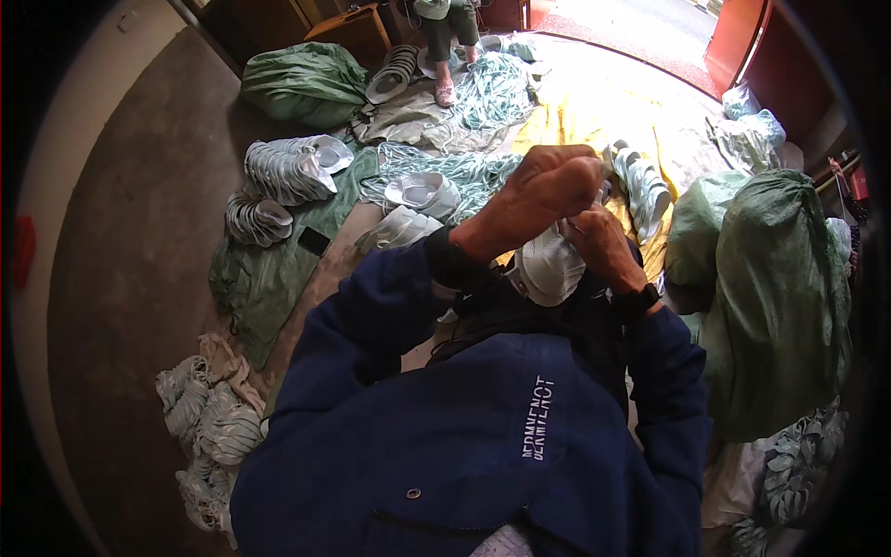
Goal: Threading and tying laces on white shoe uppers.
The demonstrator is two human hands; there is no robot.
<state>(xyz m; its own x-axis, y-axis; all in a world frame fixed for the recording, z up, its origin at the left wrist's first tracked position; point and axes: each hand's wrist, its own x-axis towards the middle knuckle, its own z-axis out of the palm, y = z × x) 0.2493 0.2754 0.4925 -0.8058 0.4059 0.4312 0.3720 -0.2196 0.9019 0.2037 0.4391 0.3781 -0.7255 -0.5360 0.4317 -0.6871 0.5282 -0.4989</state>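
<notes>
A white shoe upper point(549, 267) with a perforated toe is in front of my body, toe pointing toward me. My right hand point(605, 243) is closed on its right edge, fingers bent around it. Raised above the upper's far end, my left hand point(557, 186) is balled into a fist. Whatever it may grip is hidden by the fingers. To the left of my hands lie more white shoe uppers point(422, 193) beside a heap of pale green laces point(492, 93).
Nested stacks of shoe uppers point(290, 174) lie at the left on a green sheet, near a black phone point(315, 242). Full green sacks point(780, 297) stand at my right; another green sack point(304, 84) sits far left. Opposite, a person point(450, 37) sits by the laces.
</notes>
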